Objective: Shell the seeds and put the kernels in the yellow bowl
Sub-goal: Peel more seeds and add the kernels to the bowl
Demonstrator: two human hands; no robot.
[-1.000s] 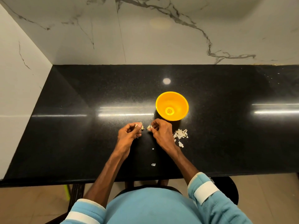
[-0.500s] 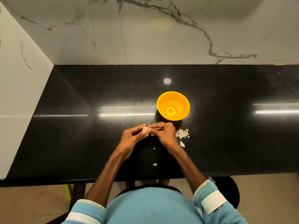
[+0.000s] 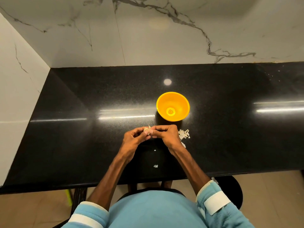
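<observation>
fingers (image 3: 157, 128) pinching seed (image 3: 145, 129), yellow bowl (image 3: 164, 102) beyond

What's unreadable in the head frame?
All in the head view:
- Seed: mostly covered by the fingers of the left hand and right hand; cannot tell if it is cracked.
- Bowl: the speck at its bottom is too small to call a kernel.
- Shell pile: its left part is hidden by the right hand.
- Counter: its right end is cut off by the frame edge.

black counter (image 3: 230, 145), seemingly marble walls (image 3: 148, 38)
</observation>
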